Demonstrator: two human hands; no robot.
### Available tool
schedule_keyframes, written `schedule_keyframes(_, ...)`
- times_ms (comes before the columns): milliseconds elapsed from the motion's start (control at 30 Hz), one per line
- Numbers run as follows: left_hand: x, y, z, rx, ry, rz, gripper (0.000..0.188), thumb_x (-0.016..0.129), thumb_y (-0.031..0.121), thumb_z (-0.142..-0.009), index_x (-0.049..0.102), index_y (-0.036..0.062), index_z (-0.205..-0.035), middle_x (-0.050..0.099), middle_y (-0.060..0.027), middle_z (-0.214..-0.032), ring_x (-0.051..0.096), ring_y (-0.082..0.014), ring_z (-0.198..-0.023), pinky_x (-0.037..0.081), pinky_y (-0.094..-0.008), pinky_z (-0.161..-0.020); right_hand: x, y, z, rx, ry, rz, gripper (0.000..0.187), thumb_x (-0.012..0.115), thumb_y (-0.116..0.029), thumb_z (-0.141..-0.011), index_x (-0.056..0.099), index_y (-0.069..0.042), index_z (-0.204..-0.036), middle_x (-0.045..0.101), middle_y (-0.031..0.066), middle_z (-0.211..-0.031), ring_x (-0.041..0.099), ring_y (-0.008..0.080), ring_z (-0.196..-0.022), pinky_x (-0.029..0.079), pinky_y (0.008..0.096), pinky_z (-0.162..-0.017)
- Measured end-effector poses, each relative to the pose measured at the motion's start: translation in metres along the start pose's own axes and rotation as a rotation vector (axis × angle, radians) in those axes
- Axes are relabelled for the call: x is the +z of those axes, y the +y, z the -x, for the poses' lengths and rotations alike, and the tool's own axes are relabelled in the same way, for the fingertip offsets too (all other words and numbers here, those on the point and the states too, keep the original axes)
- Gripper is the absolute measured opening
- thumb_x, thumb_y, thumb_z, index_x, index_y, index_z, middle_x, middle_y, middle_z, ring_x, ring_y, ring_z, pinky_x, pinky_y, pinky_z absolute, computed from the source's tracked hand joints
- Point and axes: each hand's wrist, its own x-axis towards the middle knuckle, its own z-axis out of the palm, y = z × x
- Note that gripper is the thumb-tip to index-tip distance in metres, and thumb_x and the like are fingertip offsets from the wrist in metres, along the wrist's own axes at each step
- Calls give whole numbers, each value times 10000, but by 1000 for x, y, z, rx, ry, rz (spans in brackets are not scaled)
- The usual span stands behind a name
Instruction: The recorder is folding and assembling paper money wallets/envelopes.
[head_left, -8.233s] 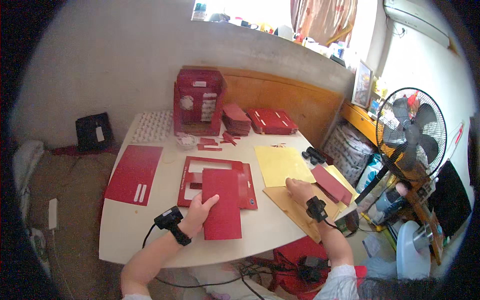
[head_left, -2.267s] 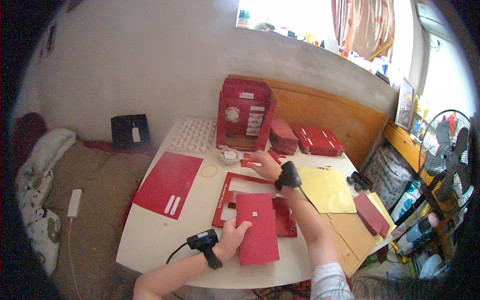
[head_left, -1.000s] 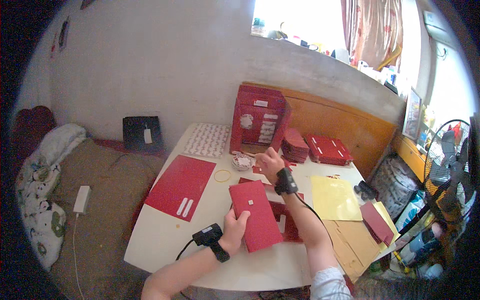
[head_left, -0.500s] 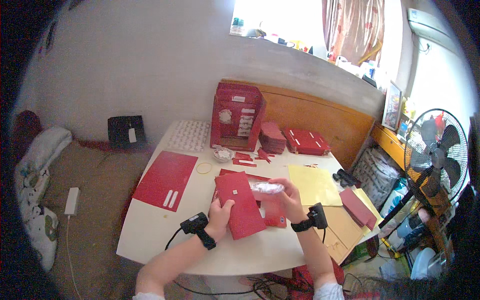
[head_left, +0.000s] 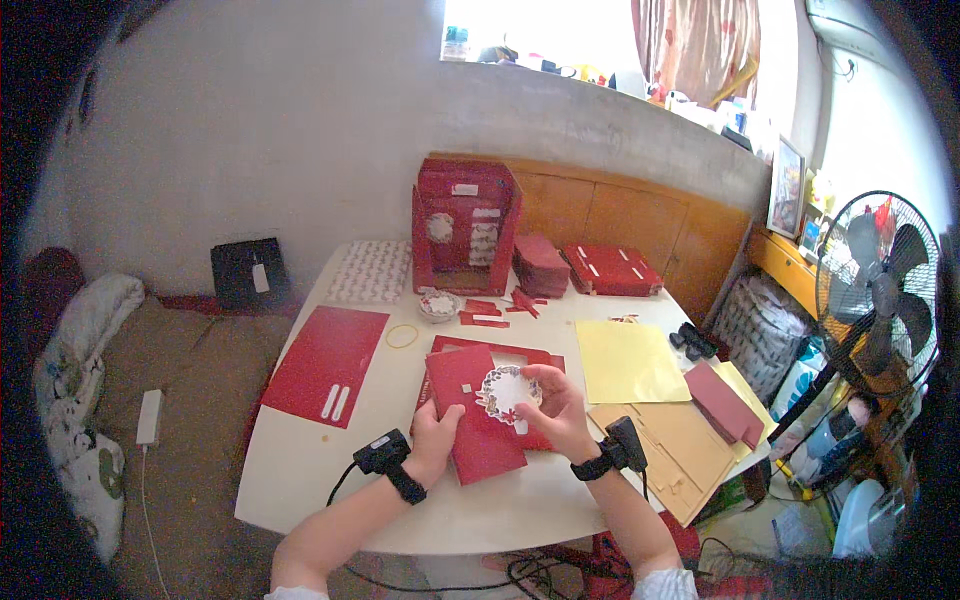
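Note:
My left hand [head_left: 433,443] grips the left edge of a red rectangular card panel [head_left: 487,450], thumb on top. A small whitish square [head_left: 467,388] sits on that panel. Between the fingers and thumb of my right hand [head_left: 562,412] is a round white cutout [head_left: 508,392] with a scalloped, patterned border and a small red mark near its lower edge. It overlaps the panel's right side from above; whether it touches the panel I cannot tell. Under both lies a red card piece [head_left: 545,356], largely covered.
Behind stands an open red display box [head_left: 462,205], beside stacked dark red cards [head_left: 541,268] and red panels [head_left: 612,272]. A pile of round cutouts [head_left: 438,304] lies before it. Left is a red sheet [head_left: 328,365]; right are yellow sheets [head_left: 632,362] and a black fan [head_left: 885,285].
My right hand has brought the round cutout left over the red panel and turned it from nearly edge-on to face up. The left hand keeps its hold on the panel.

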Motion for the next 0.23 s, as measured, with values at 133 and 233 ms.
schedule_keyframes(133, 0, 2, 2, -15, -9, 6, 256, 492, 46, -812, 513, -17, -1060, 585, -75, -1013, 554, -137, -882, 437, -269, -785, 2, 7, -1, -82, 8, 65, 504, 628, 42, -723, 397, 14, -1170, 439, 91, -1164, 428, 151, -1094, 383, 287, -920)
schedule_keyframes(233, 1, 4, 3, -29, 15, -48, 271, 496, 52, -814, 504, -13, -1078, 585, -82, -1020, 555, -141, -889, 437, -271, -790, 3, 5, -1, -23, 1, 62, 561, 624, 30, -736, 336, 1, -1216, 404, 91, -1203, 409, 165, -1120, 349, 296, -954)
